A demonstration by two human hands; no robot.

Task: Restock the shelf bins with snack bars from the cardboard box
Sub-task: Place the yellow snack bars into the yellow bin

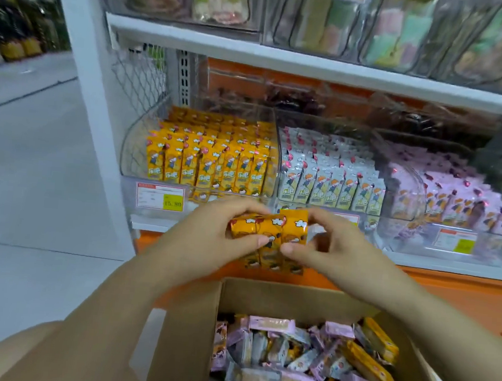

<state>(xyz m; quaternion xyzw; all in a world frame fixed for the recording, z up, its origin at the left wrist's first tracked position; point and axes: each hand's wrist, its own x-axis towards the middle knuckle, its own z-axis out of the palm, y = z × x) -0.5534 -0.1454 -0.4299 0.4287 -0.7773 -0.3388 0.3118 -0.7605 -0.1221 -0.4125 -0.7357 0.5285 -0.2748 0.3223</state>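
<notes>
Both hands hold a small bunch of orange snack bars (273, 231) upright between them, just in front of the shelf edge. My left hand (209, 235) grips the bunch from the left, my right hand (329, 249) from the right. Behind them, a clear shelf bin (139, 138) is packed with rows of orange bars (207, 159). The bin to its right holds grey-white bars (332, 179), and the one after that holds pink bars (456, 193). Below my arms, the open cardboard box (188, 336) is full of mixed pink, grey and orange bars (304, 365).
A white shelf post (92, 115) stands left of the bins, with open grey aisle floor (27, 170) beyond it. An upper shelf (285, 56) carries more clear bins of snacks. Price tags (159, 197) hang on the shelf front. An orange base panel (462, 294) runs below.
</notes>
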